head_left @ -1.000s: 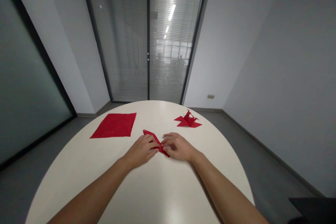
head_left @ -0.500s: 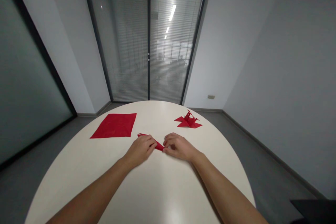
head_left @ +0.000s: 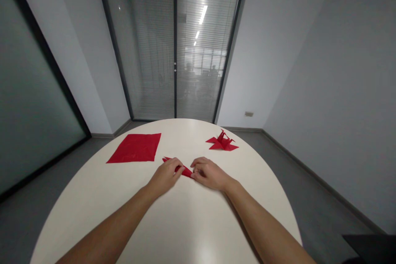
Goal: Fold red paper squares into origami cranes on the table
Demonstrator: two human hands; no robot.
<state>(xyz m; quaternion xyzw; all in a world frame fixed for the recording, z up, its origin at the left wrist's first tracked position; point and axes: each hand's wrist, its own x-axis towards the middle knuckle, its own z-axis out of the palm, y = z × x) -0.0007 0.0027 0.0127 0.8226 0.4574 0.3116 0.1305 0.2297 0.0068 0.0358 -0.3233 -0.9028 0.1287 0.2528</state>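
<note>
A narrow folded piece of red paper [head_left: 185, 170] lies on the round white table [head_left: 173, 218] between my hands. My left hand [head_left: 165, 175] rests on its left part with the fingers curled and pressing down. My right hand [head_left: 208, 173] pinches its right tip with bent fingers. The paper's pointed far end sticks out beyond my left hand. Most of the piece is hidden under my fingers.
A flat red paper square [head_left: 135, 147] lies at the far left of the table. A finished red origami crane [head_left: 222, 142] stands at the far right. Beyond the table are grey floor, grey walls and glass doors with blinds.
The folded paper has turned from a steep slant to lie flatter and more sideways, its far tip shifting left. My hands have moved a little closer along it.
</note>
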